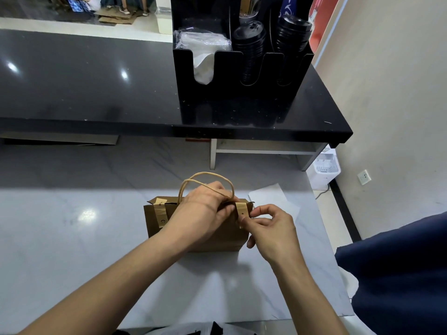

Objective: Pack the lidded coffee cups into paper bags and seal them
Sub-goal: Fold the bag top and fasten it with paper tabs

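A brown paper bag [217, 240] with twisted paper handles [208, 176] stands on the pale marble counter [72, 238]. Its mouth is folded closed; whatever is inside is hidden. A beige sticker strip [160, 215] lies over the top edge at the left. My left hand [203, 213] grips the bag's top near the middle, over the handles. A second beige sticker strip [241, 210] sits over the top edge at the right, and my right hand [268, 228] pinches its lower end against the bag with thumb and forefinger.
A raised black counter [121, 93] runs behind, carrying a black organiser [229, 93] with stacks of black lids [251, 52] and napkins [203, 66]. A white paper sheet [271, 197] lies right of the bag. A dark blue cloth [399, 274] is at the right.
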A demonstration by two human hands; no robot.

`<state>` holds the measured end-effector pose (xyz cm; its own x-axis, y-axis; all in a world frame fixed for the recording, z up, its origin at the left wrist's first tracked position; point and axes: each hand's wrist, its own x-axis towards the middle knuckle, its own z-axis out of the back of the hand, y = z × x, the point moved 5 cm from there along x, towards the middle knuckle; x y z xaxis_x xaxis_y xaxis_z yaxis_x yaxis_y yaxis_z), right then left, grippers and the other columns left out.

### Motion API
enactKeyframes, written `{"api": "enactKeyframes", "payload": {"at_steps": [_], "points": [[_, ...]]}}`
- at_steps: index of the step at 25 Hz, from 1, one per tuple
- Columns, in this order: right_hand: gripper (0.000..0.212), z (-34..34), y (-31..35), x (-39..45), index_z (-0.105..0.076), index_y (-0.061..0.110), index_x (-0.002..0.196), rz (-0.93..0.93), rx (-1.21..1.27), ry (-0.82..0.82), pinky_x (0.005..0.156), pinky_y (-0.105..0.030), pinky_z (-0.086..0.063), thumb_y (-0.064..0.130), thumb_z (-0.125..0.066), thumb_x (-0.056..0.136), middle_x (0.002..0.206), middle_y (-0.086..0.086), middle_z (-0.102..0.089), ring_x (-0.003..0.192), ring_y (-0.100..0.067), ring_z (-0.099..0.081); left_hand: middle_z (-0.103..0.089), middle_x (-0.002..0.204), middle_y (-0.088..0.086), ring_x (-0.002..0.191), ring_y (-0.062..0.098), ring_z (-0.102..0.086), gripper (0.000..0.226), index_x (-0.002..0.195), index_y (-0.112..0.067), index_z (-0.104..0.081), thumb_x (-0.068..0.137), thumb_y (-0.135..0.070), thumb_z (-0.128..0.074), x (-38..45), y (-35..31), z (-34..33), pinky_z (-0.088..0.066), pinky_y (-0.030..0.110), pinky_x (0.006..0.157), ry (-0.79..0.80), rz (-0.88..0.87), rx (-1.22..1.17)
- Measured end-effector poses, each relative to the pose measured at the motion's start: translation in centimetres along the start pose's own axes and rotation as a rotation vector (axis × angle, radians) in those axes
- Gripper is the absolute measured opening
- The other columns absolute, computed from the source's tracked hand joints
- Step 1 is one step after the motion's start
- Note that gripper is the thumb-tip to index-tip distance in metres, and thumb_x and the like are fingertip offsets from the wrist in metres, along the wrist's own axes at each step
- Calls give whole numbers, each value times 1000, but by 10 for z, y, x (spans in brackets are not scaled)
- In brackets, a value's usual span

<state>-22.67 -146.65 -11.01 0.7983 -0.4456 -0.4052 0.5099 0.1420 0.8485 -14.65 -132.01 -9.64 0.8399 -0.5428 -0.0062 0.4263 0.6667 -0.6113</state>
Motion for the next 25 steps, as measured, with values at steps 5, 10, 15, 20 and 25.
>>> {"api": "enactKeyframes", "payload": {"at_steps": [5,10,15,20,25], "points": [[34,2,-7,6,-54,14,99,-13,-11,4,44,-12,-38,31,-80,85,66,8,-75,38,-11,-57,-60,106,-10,104,16,-59,19,112,-35,-73,99,-30,-60,-3,-2,1,-50,43,90,-7,0,-16],[30,6,-13,13,-64,17,95,20,-10,12,52,-21,-45,35,-84,81,63,-2,-73,40,-12,-53,-61,104,-12,102,12,-59,19,110,-32,-74,96,-39,-63,-4,-7,4,-51,40,90,-38,13,-28],[21,6,-21,14,-74,23,85,86,25,44,47,-17,-43,39,-85,78,61,2,-65,44,-5,-50,-63,99,-16,98,5,-57,16,102,-36,-72,93,-47,-66,-2,-12,5,-52,36,87,-92,20,-29],[12,8,-34,22,-79,24,81,109,67,34,59,-23,-44,29,-89,76,65,11,-66,52,-4,-49,-67,98,-15,96,6,-59,11,102,-37,-71,95,-42,-64,-3,-14,3,-50,31,82,-119,5,15],[11,11,-35,28,-80,29,74,184,38,13,59,-21,-45,27,-91,73,73,13,-69,55,-4,-50,-70,99,-11,96,12,-61,12,104,-34,-73,97,-38,-64,-3,-17,2,-50,35,81,-132,-53,59]]}}
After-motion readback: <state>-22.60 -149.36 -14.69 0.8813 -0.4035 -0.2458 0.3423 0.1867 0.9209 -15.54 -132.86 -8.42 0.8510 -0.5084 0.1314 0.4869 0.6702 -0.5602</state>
